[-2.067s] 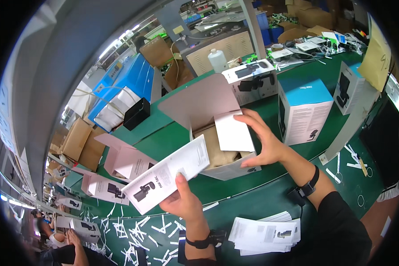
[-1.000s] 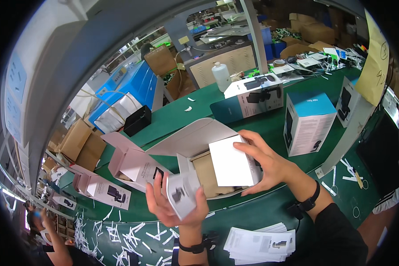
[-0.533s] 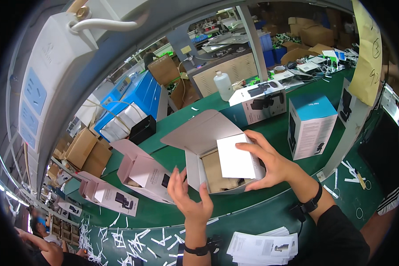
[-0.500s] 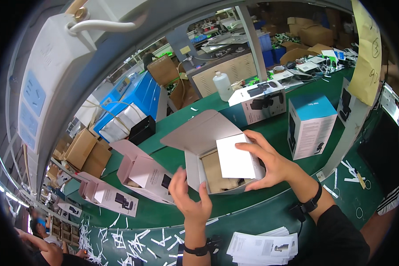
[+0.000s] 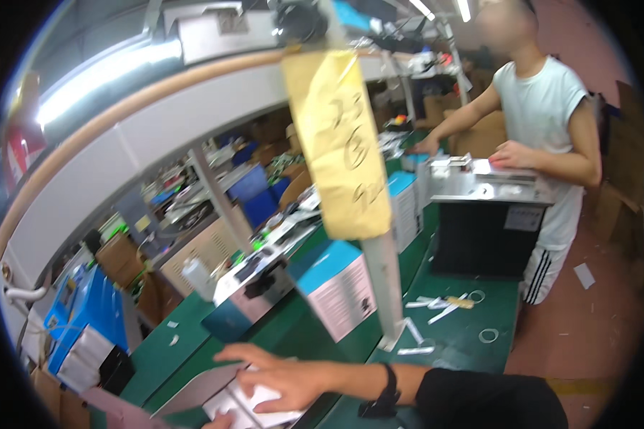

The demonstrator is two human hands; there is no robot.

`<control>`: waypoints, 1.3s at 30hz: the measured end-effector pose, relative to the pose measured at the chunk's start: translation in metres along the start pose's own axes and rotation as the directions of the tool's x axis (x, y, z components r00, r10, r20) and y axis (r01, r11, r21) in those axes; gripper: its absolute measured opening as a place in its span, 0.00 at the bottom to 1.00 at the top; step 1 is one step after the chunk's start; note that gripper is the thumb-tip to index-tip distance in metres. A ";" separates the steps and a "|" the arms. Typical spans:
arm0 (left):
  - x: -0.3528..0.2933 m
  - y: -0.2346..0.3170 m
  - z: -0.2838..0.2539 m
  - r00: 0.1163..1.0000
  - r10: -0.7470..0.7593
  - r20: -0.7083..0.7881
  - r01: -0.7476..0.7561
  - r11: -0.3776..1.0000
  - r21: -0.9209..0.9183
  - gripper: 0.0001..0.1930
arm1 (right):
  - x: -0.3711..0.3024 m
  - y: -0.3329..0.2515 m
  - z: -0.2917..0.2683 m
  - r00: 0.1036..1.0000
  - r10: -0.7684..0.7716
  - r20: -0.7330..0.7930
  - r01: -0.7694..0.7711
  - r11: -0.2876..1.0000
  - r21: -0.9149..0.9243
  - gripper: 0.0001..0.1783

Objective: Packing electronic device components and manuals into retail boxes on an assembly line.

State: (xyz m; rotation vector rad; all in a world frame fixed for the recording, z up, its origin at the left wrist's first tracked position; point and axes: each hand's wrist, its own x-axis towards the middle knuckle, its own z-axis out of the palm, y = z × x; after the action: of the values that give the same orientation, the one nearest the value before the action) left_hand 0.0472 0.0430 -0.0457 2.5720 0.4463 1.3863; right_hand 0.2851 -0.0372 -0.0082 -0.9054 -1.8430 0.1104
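My right hand (image 5: 283, 382) reaches in from the right, fingers spread over a white inner box (image 5: 277, 416) at the lower edge. Its fingertips appear to touch the top of that box. The white box sits in an open carton, whose greyish lid flap (image 5: 197, 391) stands up on the left. Only a finger or two of my left hand (image 5: 222, 420) show beside the box; the rest is cut off by the lower edge, so its grip is hidden. Motion blurs the carton and hands.
A teal-topped carton (image 5: 340, 293) and a dark-sided carton (image 5: 247, 304) stand beyond my hands. A metal post (image 5: 384, 293) bearing a yellow paper (image 5: 340, 143) rises on the right. Past it, a co-worker (image 5: 547, 129) stands at a black machine with a metal top (image 5: 479, 236).
The view has swung to the right, bringing the co-worker and machine into sight. My hands and the open carton now sit at the lower edge. My right hand's fingers have spread over the white box.
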 end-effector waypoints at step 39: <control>0.013 -0.011 0.007 0.966 0.187 -0.181 -0.237 0.920 -0.313 0.26 | -0.019 0.036 0.019 0.987 -0.151 -0.060 0.162 0.946 0.279 0.35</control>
State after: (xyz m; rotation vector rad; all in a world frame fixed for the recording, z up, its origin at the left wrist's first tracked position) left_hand 0.0584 0.0580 -0.0426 2.3029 -0.0534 1.5749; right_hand 0.2925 -0.0173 -0.0478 -0.5560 -1.8004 0.2501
